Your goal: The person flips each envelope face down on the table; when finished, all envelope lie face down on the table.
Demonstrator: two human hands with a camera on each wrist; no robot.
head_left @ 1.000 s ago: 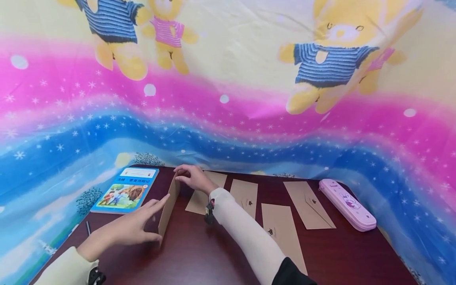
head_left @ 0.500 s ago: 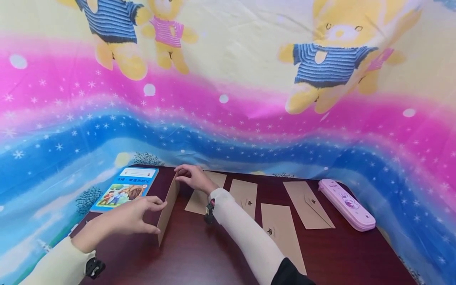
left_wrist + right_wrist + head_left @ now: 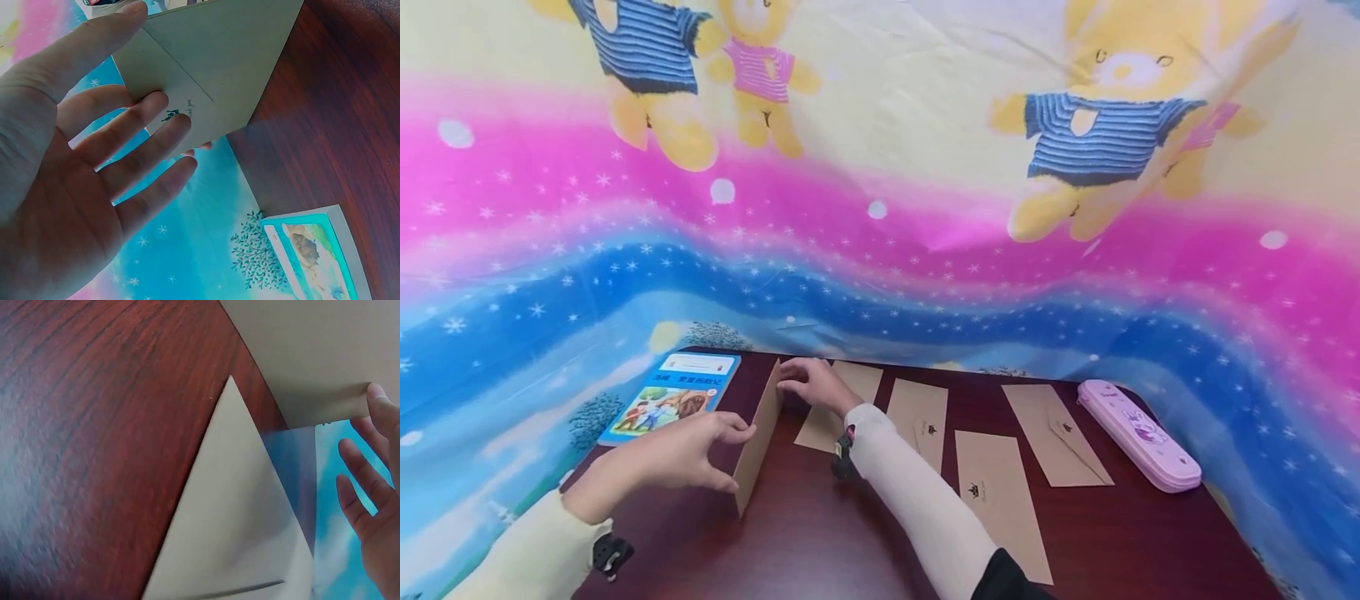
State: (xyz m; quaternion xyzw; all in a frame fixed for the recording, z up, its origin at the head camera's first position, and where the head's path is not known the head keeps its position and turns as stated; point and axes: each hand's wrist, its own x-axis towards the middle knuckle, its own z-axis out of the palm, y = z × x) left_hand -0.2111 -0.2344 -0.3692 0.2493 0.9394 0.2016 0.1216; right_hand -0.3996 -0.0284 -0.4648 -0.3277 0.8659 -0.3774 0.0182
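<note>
Left hand (image 3: 662, 458), in the head view, has its fingers apart, holding nothing; at its three o'clock a brown paper envelope (image 3: 760, 442) stands upright. Four flat brown envelopes (image 3: 1000, 500) lie between that one's two and four o'clock: apparently placed, the upright one not yet. Left wrist view: fingers fairly straight, contact unclear; blue-covered book (image 3: 315, 250) toward five o'clock. Right wrist view: right hand (image 3: 378, 462), at three o'clock, narrowly pinches the upright envelope's far end.
</note>
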